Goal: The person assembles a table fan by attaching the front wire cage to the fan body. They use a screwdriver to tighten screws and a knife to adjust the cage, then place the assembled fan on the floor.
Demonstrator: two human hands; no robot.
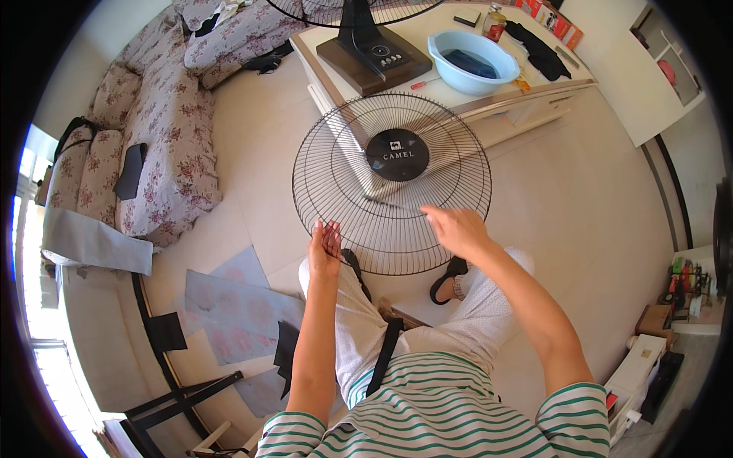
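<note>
left forearm (314, 336) near vertical in view, left wrist (326, 270) roughly straight; left grip (326, 248) thumb up, fingers curled in. right elbow (556, 347) bent, right forearm (519, 294) slanting up and leftward; right grip (458, 231) higher than left, back of hand uppermost, fingers drawn together, index foremost, directed left.
</note>
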